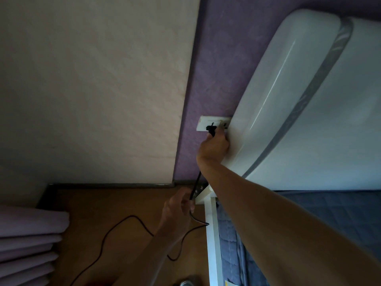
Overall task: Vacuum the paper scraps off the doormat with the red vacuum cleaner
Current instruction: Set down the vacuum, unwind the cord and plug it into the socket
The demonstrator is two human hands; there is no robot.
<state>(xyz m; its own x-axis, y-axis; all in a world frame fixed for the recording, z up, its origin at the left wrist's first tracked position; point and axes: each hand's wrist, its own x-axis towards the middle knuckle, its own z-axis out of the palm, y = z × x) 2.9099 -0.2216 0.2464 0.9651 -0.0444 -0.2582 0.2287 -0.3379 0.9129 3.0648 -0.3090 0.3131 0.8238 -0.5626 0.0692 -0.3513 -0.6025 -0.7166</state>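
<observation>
My right hand (214,146) grips a black plug (210,130) that sits at the white wall socket (203,123) on the purple wall. A black cord (115,228) runs down from the plug, passes through my left hand (178,204) and loops across the wooden floor. My left hand is closed around the cord just below the socket, beside the white bed frame. The red vacuum cleaner, the doormat and the paper scraps are out of view.
A white headboard (299,96) and a bed with a blue quilt (329,213) fill the right side. The white bed frame rail (212,244) runs along the floor. Folded lilac curtain fabric (28,240) lies at the lower left. A cream wall panel (92,79) covers the left.
</observation>
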